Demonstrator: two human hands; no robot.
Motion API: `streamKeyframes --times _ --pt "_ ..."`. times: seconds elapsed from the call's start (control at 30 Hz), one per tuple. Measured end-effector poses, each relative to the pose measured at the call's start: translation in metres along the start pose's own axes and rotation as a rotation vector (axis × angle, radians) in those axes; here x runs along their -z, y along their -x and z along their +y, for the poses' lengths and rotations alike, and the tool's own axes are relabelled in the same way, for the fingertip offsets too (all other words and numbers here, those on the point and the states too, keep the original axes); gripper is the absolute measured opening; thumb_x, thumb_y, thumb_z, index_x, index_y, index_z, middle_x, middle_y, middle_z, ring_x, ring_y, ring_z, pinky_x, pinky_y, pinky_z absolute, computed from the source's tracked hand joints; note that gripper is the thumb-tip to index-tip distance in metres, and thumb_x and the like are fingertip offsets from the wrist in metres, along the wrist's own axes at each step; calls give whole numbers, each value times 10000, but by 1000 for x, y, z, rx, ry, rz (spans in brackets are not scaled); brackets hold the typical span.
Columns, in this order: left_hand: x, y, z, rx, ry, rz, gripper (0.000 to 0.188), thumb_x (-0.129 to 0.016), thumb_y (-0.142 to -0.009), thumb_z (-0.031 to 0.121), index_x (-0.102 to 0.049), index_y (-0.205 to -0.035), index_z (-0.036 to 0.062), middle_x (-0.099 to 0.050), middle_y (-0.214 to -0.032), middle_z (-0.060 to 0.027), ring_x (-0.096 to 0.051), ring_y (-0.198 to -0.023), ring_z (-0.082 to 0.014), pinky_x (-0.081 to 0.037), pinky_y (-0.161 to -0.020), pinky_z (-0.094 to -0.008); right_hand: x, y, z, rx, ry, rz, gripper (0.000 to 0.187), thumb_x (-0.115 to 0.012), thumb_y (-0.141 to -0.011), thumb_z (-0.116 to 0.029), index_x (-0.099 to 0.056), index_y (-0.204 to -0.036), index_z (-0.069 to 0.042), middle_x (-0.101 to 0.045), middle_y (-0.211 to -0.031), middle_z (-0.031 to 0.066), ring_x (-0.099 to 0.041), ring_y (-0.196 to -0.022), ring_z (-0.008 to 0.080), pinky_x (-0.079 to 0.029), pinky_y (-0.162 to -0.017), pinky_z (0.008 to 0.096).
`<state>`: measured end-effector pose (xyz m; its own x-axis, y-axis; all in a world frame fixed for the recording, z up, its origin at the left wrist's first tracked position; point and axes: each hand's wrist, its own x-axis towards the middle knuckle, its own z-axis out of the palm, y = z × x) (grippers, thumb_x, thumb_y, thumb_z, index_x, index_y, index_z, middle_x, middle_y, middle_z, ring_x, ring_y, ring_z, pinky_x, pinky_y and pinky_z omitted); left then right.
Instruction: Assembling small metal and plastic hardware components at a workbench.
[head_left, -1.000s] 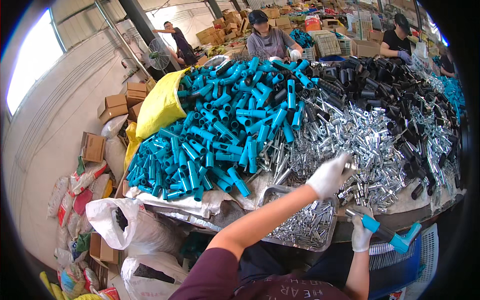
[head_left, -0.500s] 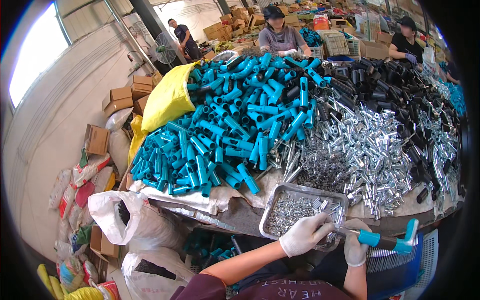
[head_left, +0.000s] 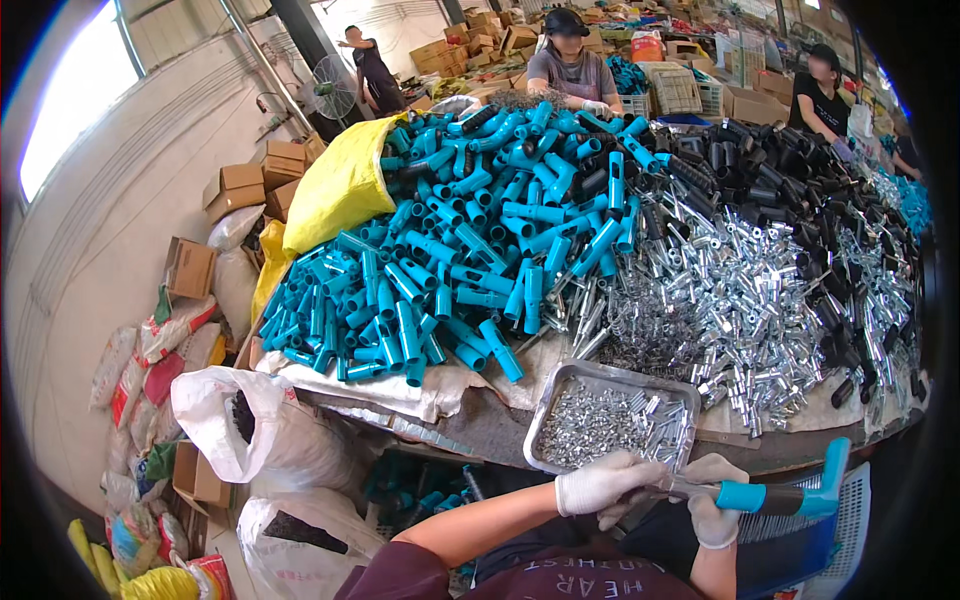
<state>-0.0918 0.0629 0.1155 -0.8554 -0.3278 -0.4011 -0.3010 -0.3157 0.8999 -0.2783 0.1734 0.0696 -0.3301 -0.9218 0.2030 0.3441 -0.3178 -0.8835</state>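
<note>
In front of my body, below a metal tray (head_left: 545,408) of small silver parts, I hold a teal handle (head_left: 824,488) with a bent end and a black band. A silver metal shaft (head_left: 683,488) sticks out of its left end. My right hand (head_left: 716,505), in a white glove, is wrapped round the teal tube near that end. My left hand (head_left: 608,484), gloved too, is closed at the shaft's tip; its fingertips are partly hidden, and whether a small part is pinched there cannot be made out.
Teal handles (head_left: 440,270) are heaped at left beside a yellow sack (head_left: 335,190). Springs (head_left: 650,330), silver metal parts (head_left: 755,320) and black grips (head_left: 740,165) cover the right. White bags (head_left: 290,430) stand lower left, a blue and white crate (head_left: 850,520) lower right. Three people are at the back.
My left hand has dropped from the tray's right side to the shaft's tip. The handle has moved slightly right. At the back left a person has raised an arm.
</note>
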Motion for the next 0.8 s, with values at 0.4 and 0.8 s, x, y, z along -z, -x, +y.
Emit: streamKeyframes --times 0.4,0.8 --pt "-7 28 11 -622 -691 470 274 -663 -873 167 -602 -1115 57 -665 -867 -126 -671 -794 -342 -527 -722 -421 -19 11 12 -88 -230 105 301 -628 -808 -119 -595 -1040 70 -651 -870 155 -660 -706 230 -555 -596 338" --pt "-5 40 3 -203 -668 302 382 -684 -837 171 -560 -1173 40 -630 -1091 -157 -636 -970 -345 -519 -795 -401 -28 12 23 -55 -112 106 331 -654 -875 -192 -539 -1100 23 -642 -907 125 -655 -722 207 -543 -594 298"
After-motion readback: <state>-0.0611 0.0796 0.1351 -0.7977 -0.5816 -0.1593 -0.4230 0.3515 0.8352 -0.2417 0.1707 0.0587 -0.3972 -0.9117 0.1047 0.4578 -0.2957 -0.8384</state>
